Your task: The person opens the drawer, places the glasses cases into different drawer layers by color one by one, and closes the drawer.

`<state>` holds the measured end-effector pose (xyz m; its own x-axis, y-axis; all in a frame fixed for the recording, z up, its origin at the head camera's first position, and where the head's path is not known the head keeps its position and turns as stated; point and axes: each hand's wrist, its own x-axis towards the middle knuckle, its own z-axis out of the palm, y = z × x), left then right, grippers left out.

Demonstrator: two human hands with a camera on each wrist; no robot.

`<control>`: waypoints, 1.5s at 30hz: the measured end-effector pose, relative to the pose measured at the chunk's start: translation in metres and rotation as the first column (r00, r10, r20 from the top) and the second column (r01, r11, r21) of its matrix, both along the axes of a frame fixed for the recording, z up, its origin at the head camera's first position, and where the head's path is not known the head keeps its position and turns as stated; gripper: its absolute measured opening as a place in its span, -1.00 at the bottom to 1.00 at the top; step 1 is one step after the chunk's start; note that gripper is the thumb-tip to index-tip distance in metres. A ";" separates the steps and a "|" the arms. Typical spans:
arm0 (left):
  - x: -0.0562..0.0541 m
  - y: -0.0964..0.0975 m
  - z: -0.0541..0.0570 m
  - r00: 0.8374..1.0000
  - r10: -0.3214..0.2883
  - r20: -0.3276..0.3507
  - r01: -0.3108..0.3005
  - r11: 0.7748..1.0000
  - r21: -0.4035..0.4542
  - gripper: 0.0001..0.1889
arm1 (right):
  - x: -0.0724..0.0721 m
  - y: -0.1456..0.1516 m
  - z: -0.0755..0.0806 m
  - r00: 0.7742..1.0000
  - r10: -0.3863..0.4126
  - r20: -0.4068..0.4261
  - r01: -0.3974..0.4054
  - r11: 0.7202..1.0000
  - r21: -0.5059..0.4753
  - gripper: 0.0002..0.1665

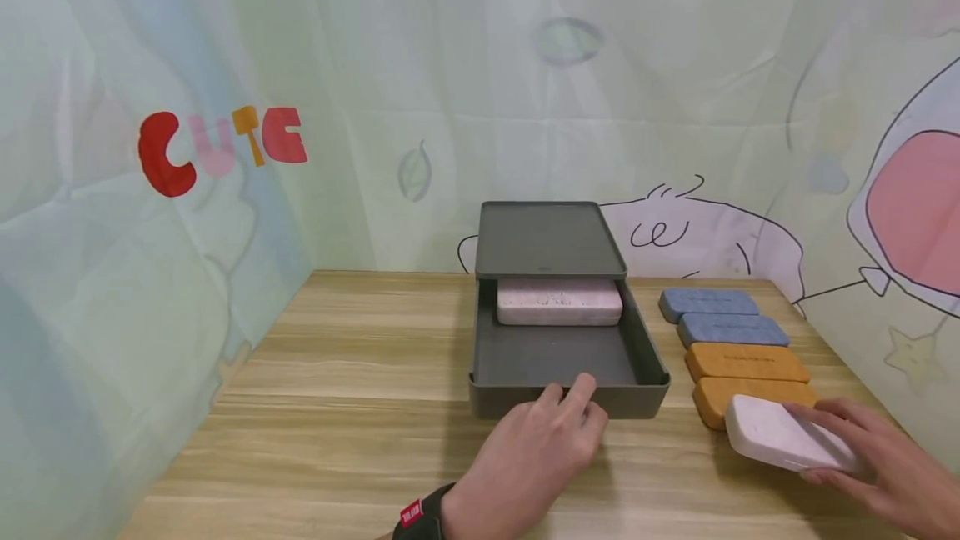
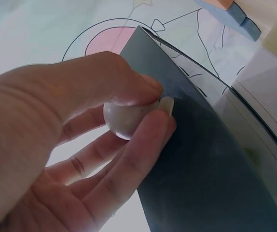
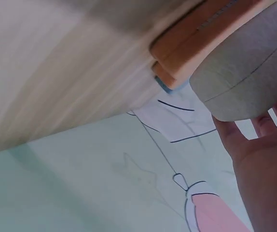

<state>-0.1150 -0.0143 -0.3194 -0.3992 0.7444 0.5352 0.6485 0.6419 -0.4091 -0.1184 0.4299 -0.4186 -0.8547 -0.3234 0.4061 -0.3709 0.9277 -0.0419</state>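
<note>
A grey drawer [image 1: 558, 357] stands pulled out from under its grey box top [image 1: 549, 236]. My left hand [image 1: 536, 440] is at the drawer's front; in the left wrist view its thumb and finger pinch a round whitish knob [image 2: 121, 118] there. Inside the drawer, a pale pinkish-white oblong case [image 1: 558, 304] lies crosswise toward the back, partly under the top. To the right, my right hand [image 1: 892, 469] grips a similar white case [image 1: 783, 436] with rounded ends. A seam along its side shows in the right wrist view, where the case is tilted and held by the fingers.
Right of the drawer lie two orange cases [image 1: 746, 362] and two blue cases [image 1: 708, 302] in a row on the wood-grain table [image 1: 360, 373]. The nearer orange one is partly covered by the white case. A printed cloth [image 1: 375, 107] encloses the table's back and sides.
</note>
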 end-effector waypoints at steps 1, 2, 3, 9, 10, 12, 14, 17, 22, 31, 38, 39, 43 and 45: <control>0.000 0.000 0.000 1.000 -0.001 0.002 0.001 1.000 0.000 -0.86 | -0.001 -0.001 0.002 1.000 0.011 -0.029 -0.011 1.000 0.003 0.00; 0.000 0.000 0.000 1.000 -0.003 0.005 0.003 1.000 0.001 -0.86 | -0.001 -0.002 0.004 0.999 0.013 -0.051 -0.013 1.000 0.005 0.00; 0.000 0.000 0.000 1.000 -0.005 0.007 0.005 1.000 0.001 -0.86 | -0.002 -0.003 0.006 0.998 0.017 -0.057 -0.017 1.000 0.004 0.00; 0.000 0.000 0.001 0.998 -0.018 0.053 0.019 1.000 -0.005 -0.88 | -0.003 -0.012 0.019 0.999 -0.018 -0.036 0.020 0.999 0.050 -0.01; 0.000 -0.001 0.001 0.998 -0.019 0.059 0.020 1.000 -0.010 -0.88 | -0.004 -0.014 0.021 0.999 -0.015 -0.041 0.017 0.999 0.050 -0.01; 0.000 -0.001 0.001 0.997 -0.021 0.069 0.022 1.000 -0.019 -0.88 | -0.004 -0.016 0.024 0.998 -0.005 -0.059 0.007 0.999 0.037 0.00; 0.000 -0.001 0.001 0.997 -0.021 0.069 0.022 0.999 -0.027 -0.88 | -0.004 -0.018 0.026 0.997 0.002 -0.073 0.000 1.000 0.022 0.01; 0.001 0.000 0.001 0.998 -0.019 0.061 0.021 0.999 -0.038 -0.88 | -0.004 -0.020 0.029 0.997 0.015 -0.081 -0.016 1.000 -0.014 0.03; 0.001 0.000 0.002 0.998 -0.016 0.057 0.019 0.999 -0.050 -0.88 | -0.005 -0.027 0.039 0.992 0.033 -0.118 -0.041 0.997 -0.063 0.01; 0.001 0.000 0.003 0.997 -0.014 0.078 0.019 0.998 -0.059 -0.89 | -0.008 -0.041 0.057 0.992 0.045 -0.121 -0.057 0.994 -0.097 0.02; 0.001 -0.001 0.003 0.997 -0.013 0.073 0.018 0.998 -0.060 -0.89 | -0.012 -0.048 0.066 0.994 0.027 -0.105 -0.034 0.997 -0.064 -0.01; 0.001 -0.001 0.003 0.998 -0.013 0.069 0.017 0.998 -0.059 -0.89 | -0.013 -0.048 0.066 0.994 0.028 -0.106 -0.035 0.997 -0.066 -0.02; 0.001 -0.001 0.003 0.999 -0.010 0.052 0.013 0.998 -0.058 -0.88 | -0.015 -0.050 0.071 0.991 0.050 -0.123 -0.058 0.997 -0.057 -0.03; 0.001 -0.001 0.003 0.998 -0.011 0.059 0.015 0.998 -0.059 -0.88 | -0.016 -0.053 0.074 0.989 0.061 -0.134 -0.069 0.996 -0.054 -0.02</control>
